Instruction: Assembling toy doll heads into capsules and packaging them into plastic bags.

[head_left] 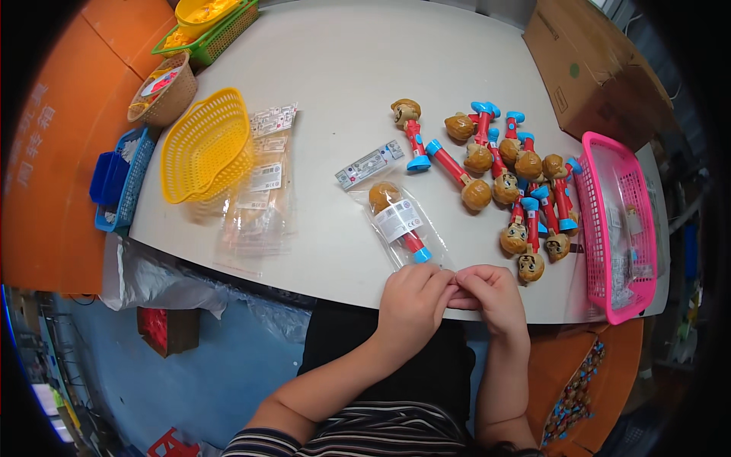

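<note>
In front of me a clear plastic bag (430,225) lies on the table, its printed header (371,164) pointing away. Inside it is a toy figure (384,196) with a brown round head, red body and blue base, partly covered by a white label. My left hand (413,306) and my right hand (491,295) meet at the bag's near end, fingers closed in a pinch. They seem to hold the bag's edge, though the fingers mostly hide it. Several similar loose figures (478,158) lie in a group to the right.
Flat clear bags (263,179) lie left of centre beside a yellow basket (205,148). Further left stand a blue basket (135,175), a tan basket (169,95) and a green basket (217,42). A pink basket (592,198) and a cardboard box (590,68) bound the right side.
</note>
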Action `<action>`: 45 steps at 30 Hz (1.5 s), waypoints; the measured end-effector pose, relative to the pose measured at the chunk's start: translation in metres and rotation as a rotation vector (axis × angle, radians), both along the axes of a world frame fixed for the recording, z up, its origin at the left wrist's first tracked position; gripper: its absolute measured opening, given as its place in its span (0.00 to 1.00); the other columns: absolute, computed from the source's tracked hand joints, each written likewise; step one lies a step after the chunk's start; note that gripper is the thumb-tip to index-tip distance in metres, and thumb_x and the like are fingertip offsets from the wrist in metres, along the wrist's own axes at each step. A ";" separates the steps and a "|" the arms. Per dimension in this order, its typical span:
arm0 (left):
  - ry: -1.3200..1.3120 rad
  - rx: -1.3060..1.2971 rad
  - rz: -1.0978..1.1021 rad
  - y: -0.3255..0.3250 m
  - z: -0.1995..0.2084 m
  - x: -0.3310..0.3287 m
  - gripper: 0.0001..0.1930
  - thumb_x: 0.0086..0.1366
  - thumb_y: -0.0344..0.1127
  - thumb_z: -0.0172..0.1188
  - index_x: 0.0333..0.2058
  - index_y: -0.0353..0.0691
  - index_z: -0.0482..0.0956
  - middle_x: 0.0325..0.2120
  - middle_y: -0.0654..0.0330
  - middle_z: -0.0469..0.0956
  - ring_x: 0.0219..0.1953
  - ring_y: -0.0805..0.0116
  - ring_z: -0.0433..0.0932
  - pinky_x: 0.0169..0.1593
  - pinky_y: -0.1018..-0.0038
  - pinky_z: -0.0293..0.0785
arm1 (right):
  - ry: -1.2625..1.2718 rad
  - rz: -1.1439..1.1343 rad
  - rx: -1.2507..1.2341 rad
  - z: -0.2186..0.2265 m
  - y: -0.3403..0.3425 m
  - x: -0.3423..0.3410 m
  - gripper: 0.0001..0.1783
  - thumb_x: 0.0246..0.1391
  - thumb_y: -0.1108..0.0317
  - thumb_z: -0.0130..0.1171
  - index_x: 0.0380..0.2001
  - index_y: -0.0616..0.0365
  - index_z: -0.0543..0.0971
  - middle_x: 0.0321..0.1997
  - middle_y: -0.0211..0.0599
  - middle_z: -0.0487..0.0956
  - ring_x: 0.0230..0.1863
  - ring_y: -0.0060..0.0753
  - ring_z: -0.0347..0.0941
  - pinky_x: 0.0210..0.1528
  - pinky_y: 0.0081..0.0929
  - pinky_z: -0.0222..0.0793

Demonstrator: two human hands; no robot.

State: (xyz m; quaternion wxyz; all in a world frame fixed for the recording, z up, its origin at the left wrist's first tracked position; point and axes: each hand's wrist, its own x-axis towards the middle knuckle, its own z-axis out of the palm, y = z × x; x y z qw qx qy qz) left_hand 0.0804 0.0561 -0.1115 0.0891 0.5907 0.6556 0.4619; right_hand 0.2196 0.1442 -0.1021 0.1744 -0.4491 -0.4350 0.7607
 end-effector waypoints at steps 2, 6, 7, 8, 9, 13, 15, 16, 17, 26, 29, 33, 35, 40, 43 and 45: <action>0.014 0.049 0.023 0.000 -0.002 0.003 0.09 0.52 0.27 0.66 0.34 0.39 0.80 0.31 0.59 0.78 0.34 0.58 0.76 0.37 0.67 0.70 | 0.009 -0.055 0.018 -0.001 -0.002 -0.001 0.10 0.59 0.73 0.54 0.34 0.71 0.80 0.31 0.43 0.82 0.32 0.30 0.81 0.36 0.23 0.81; 0.054 0.086 0.042 -0.002 -0.004 0.006 0.09 0.51 0.27 0.66 0.34 0.39 0.80 0.31 0.59 0.78 0.34 0.59 0.76 0.37 0.67 0.70 | 0.004 -0.071 0.039 0.002 -0.005 -0.005 0.10 0.59 0.73 0.54 0.33 0.71 0.80 0.31 0.42 0.82 0.32 0.31 0.81 0.37 0.24 0.81; 0.078 0.093 0.041 -0.003 -0.005 0.006 0.09 0.51 0.27 0.66 0.33 0.38 0.80 0.31 0.59 0.77 0.33 0.59 0.76 0.37 0.67 0.70 | 0.011 -0.076 0.037 0.002 -0.006 -0.005 0.10 0.58 0.73 0.54 0.32 0.71 0.80 0.31 0.42 0.82 0.32 0.30 0.81 0.37 0.24 0.81; 0.102 0.100 0.041 -0.003 -0.005 0.006 0.10 0.50 0.27 0.66 0.33 0.38 0.80 0.30 0.59 0.77 0.33 0.59 0.76 0.37 0.67 0.69 | 0.017 -0.082 0.036 0.003 -0.006 -0.005 0.10 0.58 0.73 0.55 0.32 0.71 0.80 0.31 0.42 0.82 0.32 0.30 0.81 0.37 0.24 0.81; 0.103 0.100 0.042 -0.003 -0.006 0.006 0.10 0.50 0.27 0.66 0.33 0.38 0.80 0.30 0.59 0.77 0.33 0.59 0.76 0.37 0.67 0.69 | 0.018 -0.080 0.036 0.003 -0.006 -0.005 0.10 0.58 0.73 0.55 0.32 0.71 0.80 0.31 0.42 0.82 0.32 0.30 0.81 0.37 0.24 0.81; 0.100 0.130 0.010 -0.001 -0.008 0.005 0.10 0.50 0.26 0.65 0.33 0.37 0.78 0.29 0.57 0.74 0.32 0.57 0.74 0.37 0.67 0.69 | 0.023 -0.065 0.043 0.000 -0.007 -0.003 0.09 0.58 0.74 0.56 0.34 0.71 0.81 0.32 0.41 0.82 0.34 0.27 0.80 0.39 0.20 0.79; 0.069 0.135 -0.035 0.000 -0.007 0.002 0.09 0.50 0.25 0.65 0.32 0.37 0.78 0.29 0.57 0.73 0.32 0.57 0.74 0.38 0.67 0.69 | 0.017 -0.069 0.062 -0.002 -0.009 -0.004 0.09 0.58 0.74 0.55 0.33 0.71 0.81 0.32 0.41 0.82 0.34 0.27 0.80 0.38 0.21 0.79; 0.033 0.128 -0.069 0.000 -0.006 -0.002 0.09 0.50 0.25 0.65 0.32 0.37 0.77 0.29 0.57 0.73 0.33 0.56 0.74 0.38 0.66 0.69 | 0.010 -0.087 0.075 -0.002 -0.010 -0.006 0.09 0.58 0.74 0.55 0.31 0.70 0.80 0.31 0.41 0.82 0.32 0.27 0.80 0.37 0.21 0.80; -0.003 0.121 -0.103 -0.002 -0.004 -0.005 0.09 0.51 0.25 0.65 0.31 0.37 0.76 0.28 0.56 0.73 0.33 0.56 0.74 0.39 0.65 0.69 | 0.004 -0.105 0.089 -0.003 -0.011 -0.007 0.09 0.58 0.74 0.54 0.30 0.69 0.80 0.30 0.41 0.81 0.31 0.28 0.80 0.36 0.22 0.80; -0.258 0.004 -0.344 -0.027 0.029 -0.051 0.07 0.56 0.23 0.63 0.28 0.38 0.72 0.30 0.58 0.74 0.34 0.62 0.73 0.40 0.72 0.70 | -0.036 -0.077 0.151 0.000 -0.011 -0.014 0.09 0.59 0.73 0.53 0.30 0.69 0.78 0.31 0.43 0.82 0.31 0.29 0.81 0.35 0.21 0.79; -0.942 0.058 -0.169 -0.045 0.021 -0.103 0.04 0.62 0.27 0.60 0.31 0.39 0.72 0.29 0.63 0.73 0.31 0.74 0.71 0.36 0.80 0.67 | -0.057 -0.072 0.147 0.002 -0.011 -0.014 0.10 0.59 0.72 0.53 0.29 0.69 0.78 0.30 0.43 0.82 0.30 0.29 0.81 0.35 0.20 0.79; -0.887 0.190 0.337 -0.048 0.039 -0.229 0.05 0.67 0.33 0.57 0.36 0.37 0.73 0.27 0.65 0.72 0.26 0.80 0.68 0.29 0.85 0.63 | -0.090 -0.109 0.127 0.007 -0.012 -0.012 0.08 0.57 0.74 0.53 0.29 0.69 0.78 0.29 0.45 0.82 0.30 0.29 0.81 0.35 0.20 0.78; -0.696 0.324 0.441 -0.032 0.048 -0.294 0.06 0.65 0.32 0.59 0.36 0.36 0.77 0.26 0.63 0.75 0.26 0.79 0.71 0.30 0.84 0.67 | -0.069 -0.097 0.147 0.007 -0.014 -0.014 0.09 0.58 0.72 0.54 0.29 0.68 0.78 0.29 0.44 0.82 0.30 0.29 0.81 0.33 0.19 0.78; 0.406 -0.698 0.707 0.022 0.056 -0.398 0.13 0.54 0.31 0.64 0.37 0.30 0.80 0.36 0.45 0.81 0.38 0.54 0.81 0.43 0.65 0.75 | -0.045 -0.086 0.176 -0.004 -0.014 -0.010 0.10 0.59 0.70 0.53 0.28 0.67 0.78 0.29 0.44 0.82 0.29 0.28 0.81 0.31 0.18 0.78; 0.554 -0.465 0.737 0.018 0.049 -0.375 0.13 0.56 0.30 0.62 0.39 0.30 0.79 0.39 0.44 0.80 0.40 0.47 0.79 0.47 0.60 0.74 | -0.058 -0.095 0.160 -0.007 -0.013 -0.004 0.11 0.61 0.70 0.53 0.29 0.67 0.78 0.30 0.43 0.82 0.30 0.28 0.81 0.32 0.18 0.78; 0.627 0.145 0.772 0.009 0.063 -0.333 0.13 0.57 0.29 0.62 0.40 0.31 0.79 0.41 0.45 0.79 0.43 0.50 0.79 0.48 0.63 0.74 | -0.064 -0.071 0.132 -0.004 -0.014 0.000 0.10 0.62 0.72 0.52 0.35 0.69 0.78 0.33 0.44 0.82 0.33 0.28 0.80 0.36 0.19 0.77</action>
